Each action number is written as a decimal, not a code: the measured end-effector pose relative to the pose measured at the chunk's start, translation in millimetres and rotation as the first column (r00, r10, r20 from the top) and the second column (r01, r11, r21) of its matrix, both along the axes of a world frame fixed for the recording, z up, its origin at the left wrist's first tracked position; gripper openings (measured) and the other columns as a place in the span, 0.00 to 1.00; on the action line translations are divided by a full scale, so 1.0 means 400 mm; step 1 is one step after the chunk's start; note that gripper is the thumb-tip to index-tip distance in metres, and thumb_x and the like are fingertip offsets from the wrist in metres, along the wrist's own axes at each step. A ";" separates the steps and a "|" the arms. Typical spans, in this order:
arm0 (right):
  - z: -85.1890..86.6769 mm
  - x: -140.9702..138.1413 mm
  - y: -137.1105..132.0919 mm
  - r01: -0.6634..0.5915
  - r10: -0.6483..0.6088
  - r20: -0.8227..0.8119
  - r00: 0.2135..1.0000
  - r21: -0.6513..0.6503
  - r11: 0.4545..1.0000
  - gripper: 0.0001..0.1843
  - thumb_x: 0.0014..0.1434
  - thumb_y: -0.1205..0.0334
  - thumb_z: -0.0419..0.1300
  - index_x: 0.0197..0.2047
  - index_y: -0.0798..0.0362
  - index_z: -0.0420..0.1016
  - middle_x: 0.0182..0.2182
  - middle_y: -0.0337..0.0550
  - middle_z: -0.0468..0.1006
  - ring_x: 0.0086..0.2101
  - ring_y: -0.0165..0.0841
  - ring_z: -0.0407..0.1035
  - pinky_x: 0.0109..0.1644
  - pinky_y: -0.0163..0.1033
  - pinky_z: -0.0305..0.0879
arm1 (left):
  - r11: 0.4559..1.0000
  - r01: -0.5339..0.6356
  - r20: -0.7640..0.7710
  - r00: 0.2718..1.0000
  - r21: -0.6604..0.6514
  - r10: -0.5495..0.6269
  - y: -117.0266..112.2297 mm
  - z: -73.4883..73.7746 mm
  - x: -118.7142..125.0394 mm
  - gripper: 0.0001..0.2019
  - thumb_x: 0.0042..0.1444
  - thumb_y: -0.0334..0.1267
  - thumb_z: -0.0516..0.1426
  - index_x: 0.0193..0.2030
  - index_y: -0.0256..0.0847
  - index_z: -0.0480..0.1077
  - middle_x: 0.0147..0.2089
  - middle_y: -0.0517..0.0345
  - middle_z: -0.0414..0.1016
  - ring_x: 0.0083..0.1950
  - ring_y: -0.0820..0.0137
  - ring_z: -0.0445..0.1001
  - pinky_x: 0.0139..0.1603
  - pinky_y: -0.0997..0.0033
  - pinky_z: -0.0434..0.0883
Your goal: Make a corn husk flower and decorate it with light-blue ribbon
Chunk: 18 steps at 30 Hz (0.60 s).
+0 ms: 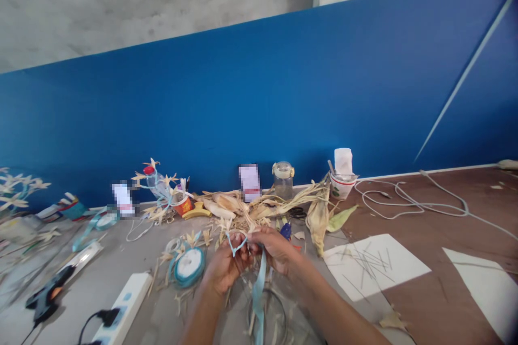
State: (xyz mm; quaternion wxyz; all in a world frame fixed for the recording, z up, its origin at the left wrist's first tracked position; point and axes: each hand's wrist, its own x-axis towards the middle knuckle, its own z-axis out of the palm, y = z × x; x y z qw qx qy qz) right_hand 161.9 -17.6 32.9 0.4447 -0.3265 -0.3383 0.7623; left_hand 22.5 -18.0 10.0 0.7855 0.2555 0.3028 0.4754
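My left hand [227, 269] pinches a thin branched stem [233, 248] wrapped in light blue ribbon. Close beside it on the right, the fingers of my right hand [272, 247] are closed around the ribbon and the stem's other branch. From there a loose length of light blue ribbon [259, 291] hangs down toward the table's front edge. A spool of blue ribbon [189, 266] lies left of my left hand, with small husk flowers [193, 241] behind it. Dried corn husks [238, 205] are heaped just beyond both hands. Exactly where the fingertips meet the ribbon is blurred.
At left lie a glue gun [50, 294] and a white power strip [123, 307]. Along the blue partition stand a bottle holding husk flowers [156, 180], a lidded jar [283, 180] and a paper cup [342, 186]. White paper [376, 267] with thin wires and a white cable [429, 205] are at right.
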 end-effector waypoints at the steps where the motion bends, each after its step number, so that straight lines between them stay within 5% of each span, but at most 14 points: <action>1: -0.003 0.002 0.002 0.019 -0.019 0.000 1.000 0.010 1.000 0.09 0.40 0.63 0.60 0.16 0.55 0.64 0.12 0.32 0.65 0.17 0.23 0.59 0.25 0.31 0.54 | 0.999 -0.039 -0.003 0.999 -0.013 0.039 0.004 -0.001 -0.001 0.05 0.49 0.32 0.61 0.27 0.35 0.70 0.19 0.62 0.67 0.20 0.78 0.67 0.27 0.75 0.71; 9: 0.000 0.029 0.012 0.027 -0.024 -0.037 0.999 0.091 0.995 0.09 0.40 0.64 0.60 0.16 0.55 0.63 0.13 0.32 0.65 0.18 0.23 0.57 0.26 0.31 0.51 | 0.926 -0.368 -0.091 0.928 -0.083 0.360 0.015 0.017 -0.008 0.10 0.44 0.18 0.57 0.30 0.35 0.69 0.26 0.59 0.72 0.22 0.76 0.69 0.26 0.76 0.70; 18: -0.011 0.021 0.007 -0.038 0.040 -0.064 0.997 0.035 0.999 0.08 0.40 0.65 0.61 0.16 0.55 0.64 0.12 0.32 0.64 0.18 0.23 0.55 0.25 0.31 0.49 | 0.944 -0.331 -0.070 0.941 -0.002 0.330 0.009 0.024 0.000 0.11 0.42 0.31 0.64 0.31 0.37 0.66 0.19 0.70 0.59 0.16 0.83 0.54 0.17 0.83 0.57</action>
